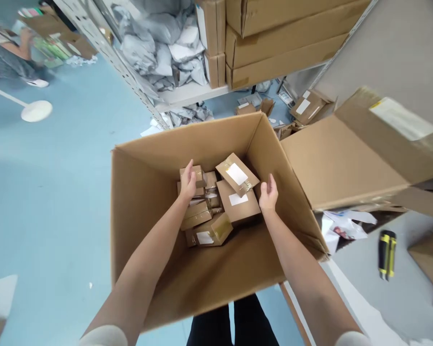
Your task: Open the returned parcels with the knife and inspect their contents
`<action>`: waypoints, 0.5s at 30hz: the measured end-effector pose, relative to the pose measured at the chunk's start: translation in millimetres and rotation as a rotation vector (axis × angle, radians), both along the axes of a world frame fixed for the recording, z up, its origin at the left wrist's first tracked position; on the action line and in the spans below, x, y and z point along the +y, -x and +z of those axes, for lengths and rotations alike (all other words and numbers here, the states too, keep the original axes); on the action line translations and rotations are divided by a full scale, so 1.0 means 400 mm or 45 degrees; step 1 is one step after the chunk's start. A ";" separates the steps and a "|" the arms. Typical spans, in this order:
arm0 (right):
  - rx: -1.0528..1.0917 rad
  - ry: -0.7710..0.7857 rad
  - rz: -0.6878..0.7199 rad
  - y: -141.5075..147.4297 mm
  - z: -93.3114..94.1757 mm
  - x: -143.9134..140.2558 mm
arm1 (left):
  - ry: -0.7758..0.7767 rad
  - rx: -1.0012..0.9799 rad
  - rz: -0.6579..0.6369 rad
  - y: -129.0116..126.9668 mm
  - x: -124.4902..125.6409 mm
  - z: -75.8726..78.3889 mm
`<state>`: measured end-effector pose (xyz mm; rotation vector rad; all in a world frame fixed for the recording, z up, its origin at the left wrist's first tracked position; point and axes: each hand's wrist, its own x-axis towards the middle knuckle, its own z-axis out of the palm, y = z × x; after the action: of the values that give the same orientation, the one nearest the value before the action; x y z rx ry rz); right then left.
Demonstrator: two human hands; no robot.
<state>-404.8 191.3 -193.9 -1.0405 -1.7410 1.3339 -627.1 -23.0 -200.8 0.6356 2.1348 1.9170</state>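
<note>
Both my arms reach down into a large open cardboard box (137, 211). My left hand (188, 183), fingers stretched out, is over the small brown cartons (196, 215) piled on the left; whether it touches them I cannot tell. My right hand (269, 194) is open too, between the right wall and a bigger labelled carton (238, 206). On that carton a smaller taped carton (235, 174) with a white label lies tilted. Nearer me in the box is a carton with yellowish tape (209, 231). Neither hand holds anything.
Behind the box, a metal shelf (187, 96) carries grey plastic parcels (140, 48) and stacked long cartons (288, 43). To the right are another open box (346, 158) and two yellow-black cutters (387, 254). A person (7, 53) sits at far left, near a white round base (36, 111).
</note>
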 end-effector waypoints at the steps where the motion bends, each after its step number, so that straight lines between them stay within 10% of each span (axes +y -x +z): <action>1: -0.034 0.022 -0.031 0.010 -0.047 0.007 | 0.025 -0.005 -0.015 0.018 0.028 -0.050; 9: -0.254 0.329 -0.269 0.040 -0.326 0.050 | 0.206 -0.231 -0.014 0.115 0.221 -0.407; 15: 0.015 0.848 -0.212 0.064 -0.451 0.053 | 0.300 -0.351 0.002 0.154 0.314 -0.547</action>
<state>-430.4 212.6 -374.3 -1.4864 -1.1742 1.8517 -688.5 102.6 -419.4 0.3044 2.1344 1.6102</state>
